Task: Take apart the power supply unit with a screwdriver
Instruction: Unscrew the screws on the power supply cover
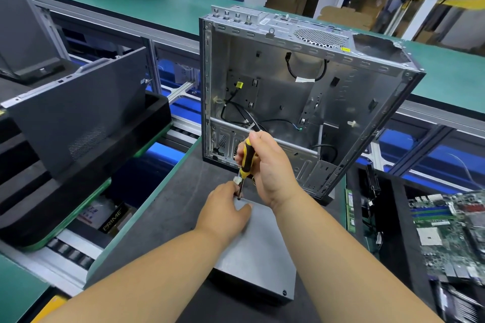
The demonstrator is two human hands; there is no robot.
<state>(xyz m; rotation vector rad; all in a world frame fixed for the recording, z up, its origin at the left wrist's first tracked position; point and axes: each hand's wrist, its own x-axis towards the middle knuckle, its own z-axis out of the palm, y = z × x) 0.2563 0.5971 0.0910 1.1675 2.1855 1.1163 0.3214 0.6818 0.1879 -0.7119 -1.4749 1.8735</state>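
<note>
The grey metal power supply unit [258,252] lies flat on the dark work mat, one screw visible at its near right corner. My right hand [270,168] grips a yellow-and-black screwdriver [246,158] held nearly upright, its tip down at the unit's far left corner. My left hand [225,214] rests on the unit's top near that corner, fingers curled around the screwdriver's shaft close to the tip. A small white connector shows just above my left fingers.
An emptied computer case [301,92] stands open just behind the unit, loose cables inside. A black side panel [78,110] leans on a tray at the left. A green motherboard [451,231] lies at the right. A green conveyor belt [162,10] runs behind.
</note>
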